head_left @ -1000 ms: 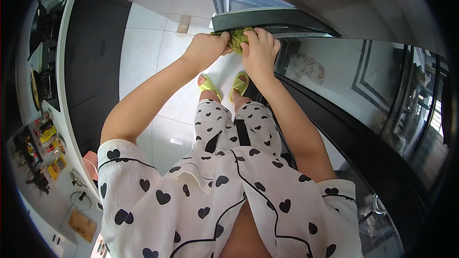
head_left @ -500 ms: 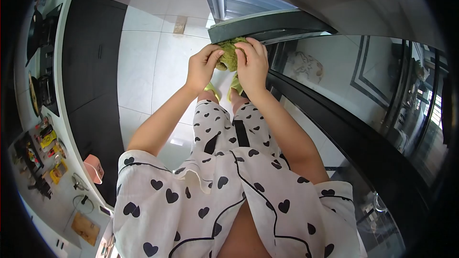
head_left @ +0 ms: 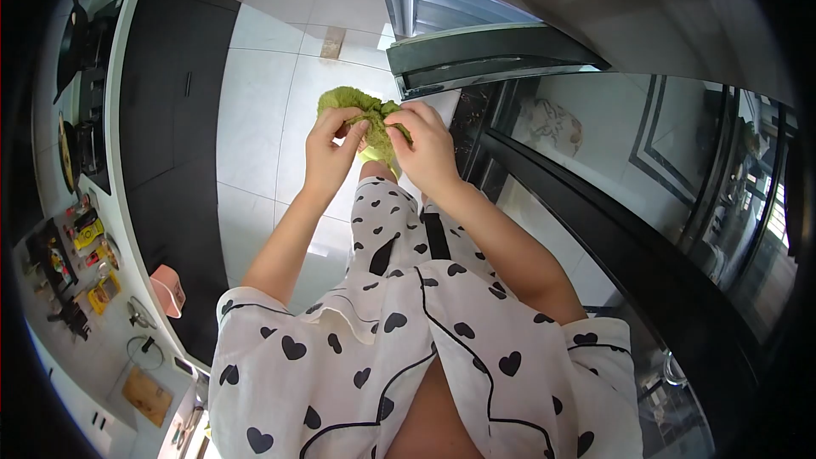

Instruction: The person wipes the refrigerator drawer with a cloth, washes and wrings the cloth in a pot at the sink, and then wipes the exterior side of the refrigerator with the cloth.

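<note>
At the far left, a frying pan (head_left: 68,140) rests on the cooktop along the tabletop (head_left: 127,255), presumably positioned for direct burner contact; lens curvature and shadow obscure its contents. Packets and small items nearer the person are too small to identify. A pink container (head_left: 168,291) sits against the dark cabinet (head_left: 178,136), just beside the tabletop edge, probably mounted there for reach from above; its fixing and interior cannot be made out. To the right, above the tiled floor (head_left: 259,127), the green cloth (head_left: 348,100) is suspended between both hands. The left hand (head_left: 327,153) pinches its near edge between thumb and curled fingers; the right hand (head_left: 429,153) pinches the opposite side, thumb and fingers closed on a fold. This two-point hold appears to support the bunched fabric and keep it off the floor. The underside of the cloth and parts of some fingers are hidden. One yellow-green slipper (head_left: 391,166) is partly visible below the cloth; the other foot is covered by the right hand. At the right, the dark-framed panel (head_left: 493,47) stands apart from the hands; reflections in the glass (head_left: 603,123) make the area behind it indistinct.
</note>
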Tool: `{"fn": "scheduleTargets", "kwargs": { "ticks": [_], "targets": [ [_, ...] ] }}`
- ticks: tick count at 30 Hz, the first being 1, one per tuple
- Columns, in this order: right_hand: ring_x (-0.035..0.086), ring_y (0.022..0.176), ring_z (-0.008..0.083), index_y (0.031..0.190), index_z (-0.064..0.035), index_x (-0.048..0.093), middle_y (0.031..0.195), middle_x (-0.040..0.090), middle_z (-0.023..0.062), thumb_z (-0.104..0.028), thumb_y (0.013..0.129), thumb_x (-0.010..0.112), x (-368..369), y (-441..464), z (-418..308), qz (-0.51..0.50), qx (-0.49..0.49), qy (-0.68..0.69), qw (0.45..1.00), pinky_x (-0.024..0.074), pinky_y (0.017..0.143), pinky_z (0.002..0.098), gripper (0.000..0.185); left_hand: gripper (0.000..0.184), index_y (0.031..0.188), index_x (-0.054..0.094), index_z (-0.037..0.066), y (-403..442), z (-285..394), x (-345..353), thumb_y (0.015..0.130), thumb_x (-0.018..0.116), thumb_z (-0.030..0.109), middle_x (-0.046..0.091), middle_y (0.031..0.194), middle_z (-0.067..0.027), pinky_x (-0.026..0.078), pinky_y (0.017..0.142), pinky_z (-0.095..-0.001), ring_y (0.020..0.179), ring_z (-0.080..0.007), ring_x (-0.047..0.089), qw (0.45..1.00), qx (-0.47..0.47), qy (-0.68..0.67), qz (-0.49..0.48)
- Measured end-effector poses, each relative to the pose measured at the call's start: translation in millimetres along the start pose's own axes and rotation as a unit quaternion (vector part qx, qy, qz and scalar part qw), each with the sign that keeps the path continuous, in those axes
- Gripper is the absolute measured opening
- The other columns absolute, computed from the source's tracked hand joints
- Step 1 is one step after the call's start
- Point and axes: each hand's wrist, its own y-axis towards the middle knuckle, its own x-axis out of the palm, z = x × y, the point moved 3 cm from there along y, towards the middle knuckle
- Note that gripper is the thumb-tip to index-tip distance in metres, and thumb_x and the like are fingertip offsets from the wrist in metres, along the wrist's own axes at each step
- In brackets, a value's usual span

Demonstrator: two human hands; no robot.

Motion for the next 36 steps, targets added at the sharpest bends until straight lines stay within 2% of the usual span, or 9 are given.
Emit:
{"fn": "scheduleTargets", "kwargs": {
  "ticks": [4,7,12,15,18,20,23,30,36],
  "targets": [
    [0.058,0.094,0.0319,0.091,-0.0061,0.064,0.100,0.058,0.0110,-0.005,0.079,0.065,-29.0,10.4,-13.6,0.070,-0.054,-0.038,0.995,0.0488,0.080,0.0397,0.012,0.018,0.098,0.067,0.001,-1.2,28.5,9.6,0.081,0.070,0.003,0.056,0.083,-0.0085,0.047,0.068,-0.0275,0.074,-0.0182,0.057,0.992,0.116,-0.006,0.056],
    [0.057,0.098,0.0328,0.097,-0.0051,0.065,0.105,0.058,0.0130,-0.006,0.081,0.064,-44.6,19.9,-1.7,0.100,-0.067,-0.102,0.988,0.0479,0.082,0.0396,0.016,0.019,0.098,0.068,0.002,3.7,37.6,30.5,0.080,0.070,0.002,0.057,0.084,-0.0090,0.048,0.067,-0.0282,0.075,-0.0193,0.058,0.992,0.116,-0.024,0.049],
    [0.049,0.113,0.0317,0.108,-0.0030,0.063,0.115,0.057,0.0133,-0.016,0.083,0.062,-43.5,25.9,19.3,0.065,-0.044,-0.305,0.949,0.0387,0.093,0.0416,0.028,0.038,0.123,0.059,0.014,22.3,35.4,63.4,0.085,0.061,0.015,0.059,0.088,-0.0073,0.050,0.062,-0.0375,0.074,-0.0264,0.062,0.981,0.074,0.179,-0.013],
    [0.047,0.114,0.0305,0.106,-0.0029,0.063,0.113,0.057,0.0125,-0.018,0.080,0.063,-41.6,30.7,12.4,0.051,-0.043,-0.351,0.934,0.0342,0.095,0.0415,0.030,0.044,0.129,0.055,0.016,27.6,36.9,64.2,0.085,0.063,0.020,0.063,0.084,-0.0081,0.050,0.061,-0.0349,0.070,-0.0233,0.063,0.953,0.093,0.288,-0.018],
    [0.049,0.106,0.0288,0.100,-0.0035,0.063,0.105,0.057,0.0113,-0.016,0.076,0.063,-41.2,50.5,13.4,0.020,-0.042,-0.352,0.935,0.0347,0.091,0.0414,0.027,0.050,0.132,0.052,0.016,33.3,32.1,67.3,0.084,0.064,0.024,0.064,0.075,-0.0107,0.051,0.061,-0.0375,0.066,-0.0260,0.064,0.956,0.001,0.276,-0.101],
    [0.050,0.097,0.0276,0.092,-0.0047,0.062,0.096,0.055,0.0095,-0.013,0.072,0.064,-40.2,61.2,18.0,-0.004,-0.045,-0.361,0.932,0.0361,0.087,0.0417,0.022,0.052,0.133,0.051,0.016,39.5,29.3,68.8,0.083,0.065,0.024,0.063,0.071,-0.0127,0.051,0.060,-0.0377,0.063,-0.0275,0.063,0.962,-0.014,0.253,-0.104],
    [0.050,0.102,0.0277,0.107,-0.0067,0.064,0.104,0.057,0.0072,-0.012,0.073,0.063,-43.5,65.5,19.6,-0.044,-0.031,-0.375,0.925,0.0365,0.087,0.0426,0.034,0.056,0.135,0.048,0.014,53.7,21.0,72.9,0.083,0.064,0.023,0.063,0.068,-0.0124,0.050,0.057,-0.0352,0.058,-0.0250,0.062,0.979,-0.020,0.169,-0.112],
    [0.051,0.101,0.0258,0.111,-0.0111,0.065,0.106,0.057,0.0066,-0.008,0.076,0.063,-49.9,65.4,32.2,-0.001,-0.078,-0.358,0.931,0.0360,0.088,0.0415,0.035,0.063,0.140,0.041,0.001,71.8,23.0,76.5,0.082,0.064,0.014,0.058,0.063,-0.0066,0.046,0.047,-0.0262,0.053,-0.0114,0.054,0.976,-0.108,-0.041,-0.187],
    [0.052,0.104,0.0292,0.113,-0.0066,0.064,0.113,0.057,0.0110,-0.005,0.079,0.058,-66.6,63.0,47.7,0.030,-0.058,-0.345,0.936,0.0387,0.091,0.0419,0.034,0.067,0.139,0.041,0.003,73.5,41.5,94.2,0.076,0.060,0.012,0.060,0.064,-0.0102,0.050,0.052,-0.0304,0.051,-0.0179,0.061,0.968,-0.126,-0.076,-0.202]
  ]
}}
